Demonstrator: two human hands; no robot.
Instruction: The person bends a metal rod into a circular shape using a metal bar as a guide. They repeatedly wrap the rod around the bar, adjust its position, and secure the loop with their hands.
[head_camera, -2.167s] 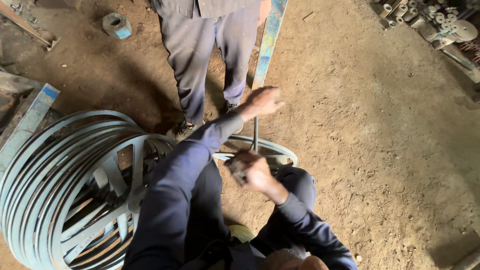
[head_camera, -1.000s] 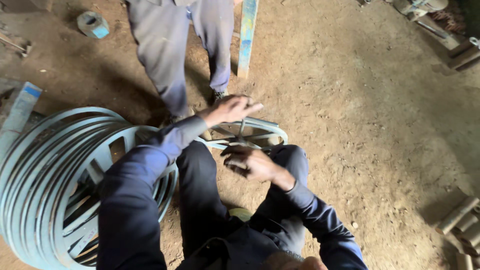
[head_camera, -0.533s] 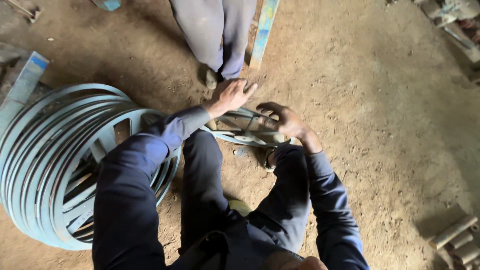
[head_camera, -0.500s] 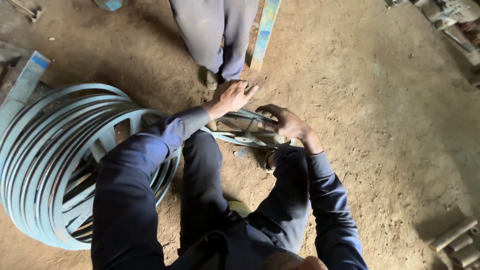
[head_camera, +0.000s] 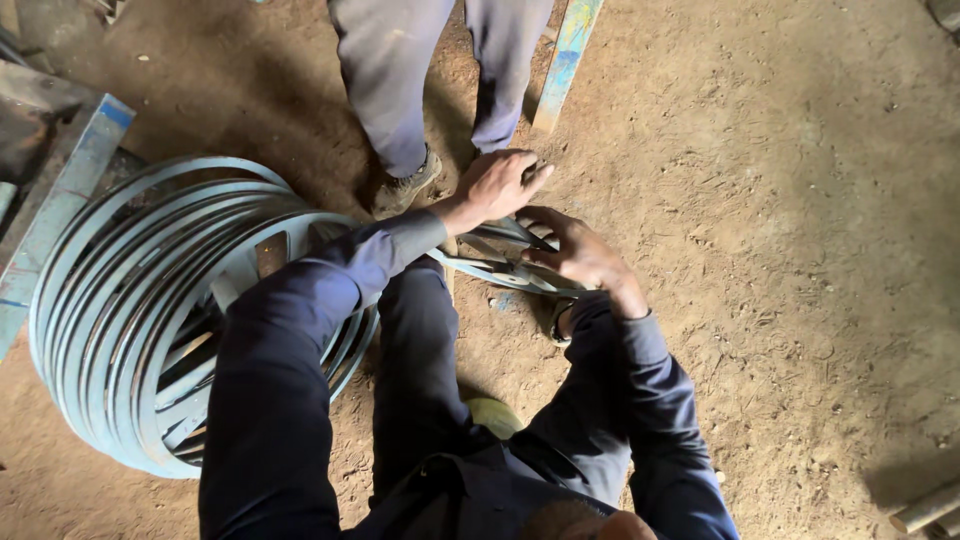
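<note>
I crouch over a small grey-blue metal wheel (head_camera: 500, 268) lying flat on the dirt floor. My left hand (head_camera: 497, 186) rests on its far rim, fingers spread over the top. On the near right side of the rim, my right hand (head_camera: 580, 252) curls its fingers around the metal. Most of the wheel is hidden under both hands and my dark blue sleeves.
A stack of large grey-blue grooved wheels (head_camera: 150, 320) leans at my left. Another person's legs in grey trousers (head_camera: 400, 90) stand just beyond the small wheel. A blue-painted plank (head_camera: 568, 60) lies behind, a blue beam (head_camera: 60, 210) at far left.
My right hand has moved from the wheel's middle out to its right rim and closed on it. The left hand stays on the far rim. The view shifted slightly.
</note>
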